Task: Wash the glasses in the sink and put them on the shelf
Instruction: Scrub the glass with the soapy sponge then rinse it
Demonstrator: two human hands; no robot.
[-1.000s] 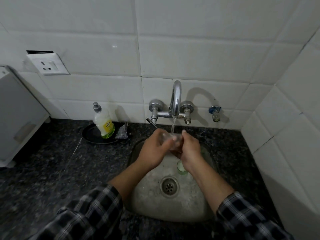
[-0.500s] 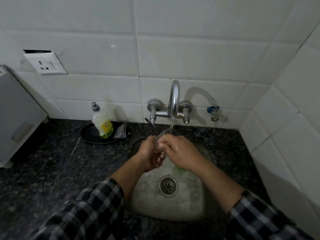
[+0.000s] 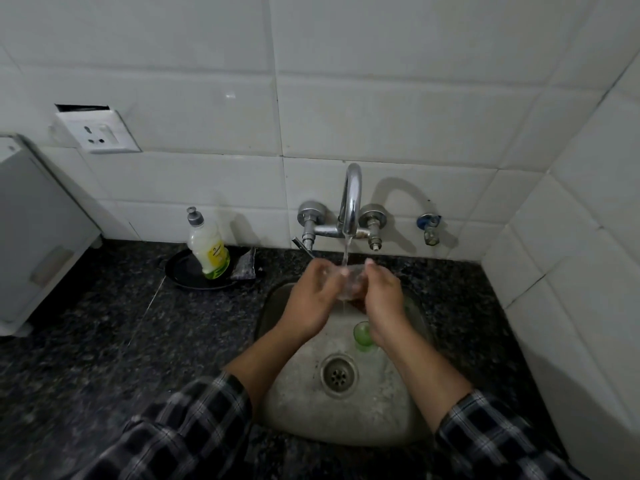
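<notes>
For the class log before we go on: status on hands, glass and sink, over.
Left hand and right hand both grip clear glass under running tap. Green glass sits in sink by right wrist. Nothing blocking.

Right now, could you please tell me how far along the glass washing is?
Done: nothing that I can see; no shelf or washed glass is in view. In hand: the left hand and right hand hold a clear glass under the running tap. Left: a green glass sits in the sink, and both glasses have yet to go on the shelf.
</notes>
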